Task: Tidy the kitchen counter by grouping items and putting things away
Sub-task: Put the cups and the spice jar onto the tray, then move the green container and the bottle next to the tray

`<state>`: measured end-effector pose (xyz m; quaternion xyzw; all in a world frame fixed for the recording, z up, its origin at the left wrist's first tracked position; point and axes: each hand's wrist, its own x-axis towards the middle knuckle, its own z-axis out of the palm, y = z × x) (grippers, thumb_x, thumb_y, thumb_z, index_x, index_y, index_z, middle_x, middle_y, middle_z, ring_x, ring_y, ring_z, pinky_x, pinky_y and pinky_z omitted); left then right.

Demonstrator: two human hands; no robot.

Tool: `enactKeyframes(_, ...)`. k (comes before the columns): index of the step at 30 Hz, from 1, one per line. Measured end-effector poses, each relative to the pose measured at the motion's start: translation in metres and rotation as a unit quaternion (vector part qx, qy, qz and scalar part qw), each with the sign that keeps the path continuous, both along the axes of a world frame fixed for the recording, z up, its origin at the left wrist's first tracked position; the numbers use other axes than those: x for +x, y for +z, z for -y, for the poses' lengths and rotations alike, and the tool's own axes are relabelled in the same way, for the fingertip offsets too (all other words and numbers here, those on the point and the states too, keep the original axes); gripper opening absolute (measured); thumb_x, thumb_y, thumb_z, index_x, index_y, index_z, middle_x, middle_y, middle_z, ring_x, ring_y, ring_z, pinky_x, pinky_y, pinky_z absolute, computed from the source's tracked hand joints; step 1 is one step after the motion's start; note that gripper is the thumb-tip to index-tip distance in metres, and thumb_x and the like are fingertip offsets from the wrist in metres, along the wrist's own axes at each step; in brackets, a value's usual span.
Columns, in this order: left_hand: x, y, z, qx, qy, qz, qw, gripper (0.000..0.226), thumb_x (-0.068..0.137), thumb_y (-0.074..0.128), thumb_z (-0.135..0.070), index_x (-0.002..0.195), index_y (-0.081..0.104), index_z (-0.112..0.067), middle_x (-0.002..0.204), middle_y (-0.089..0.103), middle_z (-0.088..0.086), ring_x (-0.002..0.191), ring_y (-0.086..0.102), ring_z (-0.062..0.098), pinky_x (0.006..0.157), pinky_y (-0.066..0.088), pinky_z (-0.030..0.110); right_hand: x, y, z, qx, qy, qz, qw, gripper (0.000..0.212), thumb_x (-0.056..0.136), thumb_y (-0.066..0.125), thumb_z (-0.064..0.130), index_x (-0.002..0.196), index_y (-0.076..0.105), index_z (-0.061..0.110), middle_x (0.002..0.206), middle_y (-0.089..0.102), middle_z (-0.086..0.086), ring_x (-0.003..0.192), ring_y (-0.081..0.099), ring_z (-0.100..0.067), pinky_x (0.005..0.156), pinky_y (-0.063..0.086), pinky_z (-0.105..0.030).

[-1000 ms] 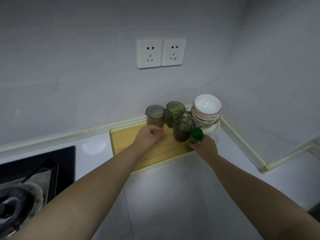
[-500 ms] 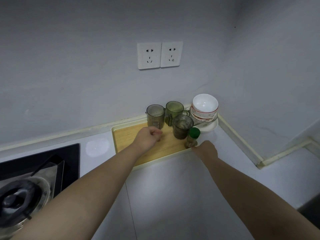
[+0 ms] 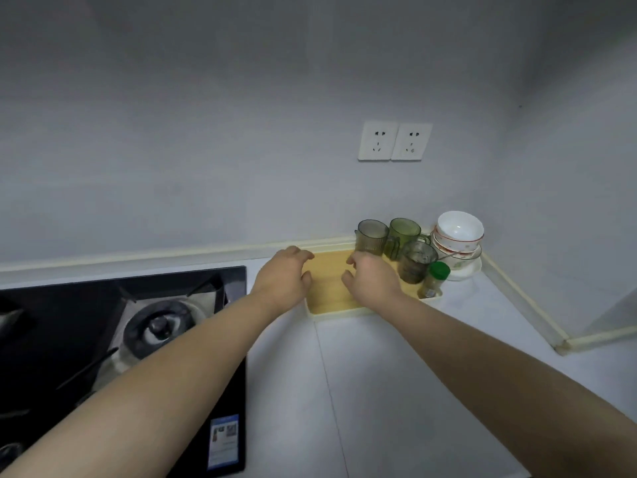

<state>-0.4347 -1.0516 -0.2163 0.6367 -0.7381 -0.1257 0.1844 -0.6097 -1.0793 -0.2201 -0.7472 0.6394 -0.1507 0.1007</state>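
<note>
To me the tray (image 3: 327, 294) looked like matt pale wood set inside a smooth cream plastic rim. The smoky cup (image 3: 371, 236) was ribbed and translucent, and so was the green cup (image 3: 404, 232). The stacked bowls (image 3: 460, 229) shone like glazed ceramic. The hob (image 3: 51, 322) was glossy black glass, and the counter (image 3: 396, 374) was smooth.

I see the tray (image 3: 327, 298) as honey-yellow wood grain with a cream rim. At the tray's back edge the ribbed cup (image 3: 370, 238) is smoky grey with fine upright lines, and the green cup (image 3: 404, 232) is olive. On the tray's right side the third cup (image 3: 415, 265) is grey with dark flecks, and the jar (image 3: 432, 282) is yellow-brown under a bright green lid. Right of the tray, the bowls (image 3: 458, 229) are white with red lines. Left of the tray the stove (image 3: 69, 322) is glossy black with a blue-and-white sticker (image 3: 223, 441). Above the tray the sockets (image 3: 394, 141) are white. The counter (image 3: 379, 391) is pale grey-white.
</note>
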Motion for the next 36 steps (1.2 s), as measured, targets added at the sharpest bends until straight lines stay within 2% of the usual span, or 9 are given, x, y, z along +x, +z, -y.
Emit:
enactKeyframes(3, 0.048, 0.009, -0.037, -0.065, 0.033, 0.068, 0.995, 0.051, 0.093, 0.048, -0.022, 0.143, 0.037, -0.015, 0.152, 0.028, 0.007, 0.142, 0.02, 0.023, 0.114, 0.024, 0.035, 0.054, 0.015, -0.029, -0.041, 0.073, -0.027, 0.996, 0.038, 0.091, 0.05, 0.026, 0.126, 0.053, 0.011, 0.123, 0.056, -0.006, 0.115, 0.049, -0.024, 0.087, 0.042, -0.032)
enactKeyframes(6, 0.099, 0.017, -0.082, -0.086, 0.081, 0.119, 0.986, 0.059, 0.095, 0.045, -0.027, 0.148, 0.024, -0.016, 0.158, 0.012, 0.008, 0.147, 0.003, 0.024, 0.118, 0.01, 0.042, 0.113, 0.028, -0.065, -0.087, 0.145, -0.049, 0.984, 0.042, 0.092, 0.048, 0.029, 0.13, 0.049, 0.01, 0.129, 0.052, -0.006, 0.119, 0.045, -0.025, 0.096, 0.039, -0.035)
enactKeyframes(10, 0.165, 0.026, -0.148, -0.095, 0.142, 0.188, 0.967, 0.059, 0.096, 0.041, -0.033, 0.149, 0.019, -0.018, 0.159, 0.006, 0.01, 0.147, -0.002, 0.027, 0.116, 0.009, 0.046, 0.187, 0.038, -0.118, -0.13, 0.21, -0.058, 0.967, 0.049, 0.093, 0.046, 0.038, 0.133, 0.046, 0.01, 0.134, 0.047, -0.007, 0.124, 0.04, -0.026, 0.105, 0.03, -0.037)
enactKeyframes(14, 0.238, 0.033, -0.226, -0.084, 0.185, 0.238, 0.95, 0.059, 0.096, 0.038, -0.038, 0.149, 0.019, -0.02, 0.159, 0.003, 0.01, 0.147, -0.005, 0.029, 0.115, 0.008, 0.052, 0.264, 0.046, -0.179, -0.144, 0.262, -0.068, 0.952, 0.055, 0.094, 0.042, 0.042, 0.14, 0.039, 0.012, 0.149, 0.033, -0.01, 0.136, 0.028, -0.027, 0.114, 0.018, -0.043)
enactKeyframes(19, 0.307, 0.037, -0.311, -0.066, 0.244, 0.255, 0.933, 0.066, 0.096, 0.036, -0.044, 0.152, 0.007, -0.022, 0.16, -0.004, 0.009, 0.146, -0.01, 0.029, 0.115, 0.006, 0.056, 0.345, 0.049, -0.242, -0.16, 0.296, -0.053, 0.94, 0.058, 0.096, 0.037, 0.044, 0.146, 0.029, 0.014, 0.157, 0.017, -0.01, 0.145, 0.012, -0.026, 0.117, 0.008, -0.049)
enactKeyframes(22, 0.347, 0.034, -0.358, -0.055, 0.294, 0.259, 0.918, 0.066, 0.096, 0.033, -0.046, 0.152, 0.007, -0.023, 0.16, -0.005, 0.009, 0.146, -0.01, 0.029, 0.114, 0.007, 0.056, 0.393, 0.049, -0.277, -0.156, 0.323, -0.05, 0.932, 0.06, 0.096, 0.036, 0.045, 0.147, 0.025, 0.015, 0.158, 0.013, -0.009, 0.146, 0.008, -0.026, 0.117, 0.006, -0.051)
enactKeyframes(29, 0.421, 0.03, -0.438, -0.031, 0.386, 0.231, 0.892, 0.067, 0.096, 0.036, -0.044, 0.152, 0.006, -0.024, 0.16, -0.005, 0.008, 0.146, -0.01, 0.03, 0.113, 0.005, 0.057, 0.492, 0.045, -0.331, -0.17, 0.403, -0.071, 0.896, 0.06, 0.096, 0.036, 0.045, 0.146, 0.028, 0.014, 0.157, 0.017, -0.009, 0.145, 0.011, -0.024, 0.117, 0.009, -0.052)
enactKeyframes(36, 0.495, 0.014, -0.462, 0.003, 0.445, 0.21, 0.871, 0.065, 0.098, 0.033, -0.044, 0.152, 0.002, -0.026, 0.16, -0.01, 0.006, 0.146, -0.014, 0.027, 0.114, 0.002, 0.057, 0.58, 0.031, -0.343, -0.162, 0.456, -0.059, 0.873, 0.06, 0.097, 0.036, 0.043, 0.147, 0.026, 0.013, 0.158, 0.015, -0.009, 0.146, 0.011, -0.025, 0.117, 0.008, -0.051)
